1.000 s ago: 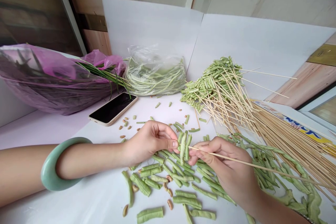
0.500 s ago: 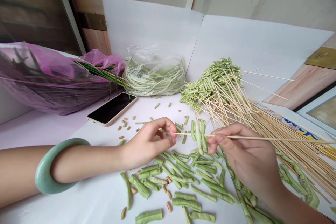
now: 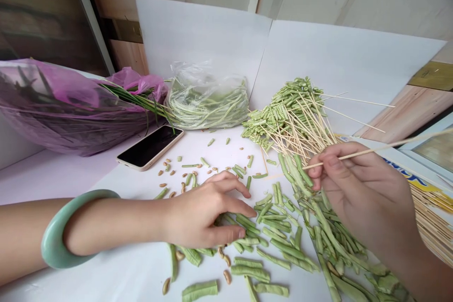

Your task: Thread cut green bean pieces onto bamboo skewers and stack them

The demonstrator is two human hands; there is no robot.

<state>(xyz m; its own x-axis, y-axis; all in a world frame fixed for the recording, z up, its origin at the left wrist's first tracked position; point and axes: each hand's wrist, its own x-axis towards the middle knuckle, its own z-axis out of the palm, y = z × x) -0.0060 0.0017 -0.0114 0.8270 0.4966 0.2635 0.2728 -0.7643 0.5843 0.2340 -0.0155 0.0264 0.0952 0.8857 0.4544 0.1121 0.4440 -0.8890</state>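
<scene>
Right now the right hand point(image 3: 364, 193) pinches a bamboo skewer point(image 3: 417, 138) between thumb and fingers at the right of the frame, just above a heap of long green bean pieces point(image 3: 325, 226), while the left hand point(image 3: 201, 212), fingers spread and holding nothing, sits among shorter bean pieces point(image 3: 272, 240) at lower centre, a jade bangle point(image 3: 49, 240) around its forearm

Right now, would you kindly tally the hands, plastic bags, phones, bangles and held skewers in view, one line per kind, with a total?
Hands: 2 (left hand, right hand)
Plastic bags: 2 (pink plastic bag, clear plastic bag)
Phones: 1 (smartphone)
Bangles: 1 (pale green bangle)
Held skewers: 1 (bamboo skewer)
Total: 7
</scene>
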